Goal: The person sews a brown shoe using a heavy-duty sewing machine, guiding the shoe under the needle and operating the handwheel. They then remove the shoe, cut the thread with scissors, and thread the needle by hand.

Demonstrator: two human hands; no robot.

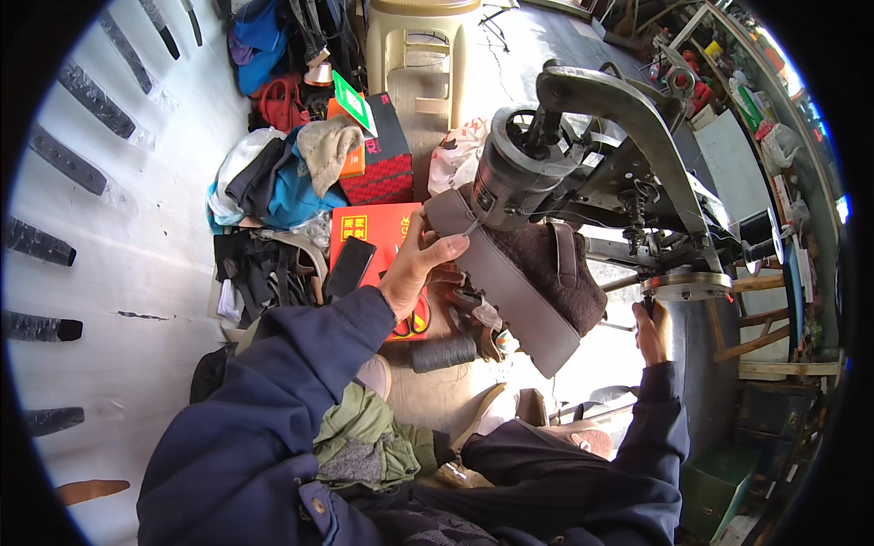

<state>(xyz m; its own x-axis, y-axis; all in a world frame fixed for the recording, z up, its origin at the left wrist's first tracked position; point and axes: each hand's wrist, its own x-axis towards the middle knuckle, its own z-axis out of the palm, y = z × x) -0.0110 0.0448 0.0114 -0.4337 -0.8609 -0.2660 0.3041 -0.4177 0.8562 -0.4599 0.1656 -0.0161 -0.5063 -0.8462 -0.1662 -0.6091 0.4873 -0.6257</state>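
My left hand (419, 268) is closed on one end of a dark brown fuzzy-lined shoe (555, 273), its thumb along the grey-brown sole (519, 291). The shoe is tilted, sole toward me, and its upper end sits beneath the round metal head (514, 173) of a hand-cranked shoe-sewing machine (628, 109). Whether the needle is in the shoe cannot be made out. To the right, my right hand (650, 332) grips the crank handle (647, 302) below the machine's metal handwheel (683, 286). The fingers' far side there is hidden.
Left of the shoe, a phone (351, 266) and scissors (417, 317) rest on a red box (373, 223). Dark thread (443, 353) lies nearer me. A beige stool (423, 45) stands behind. Cloths (273, 177) are piled left; cluttered shelves (774, 136) line the right.
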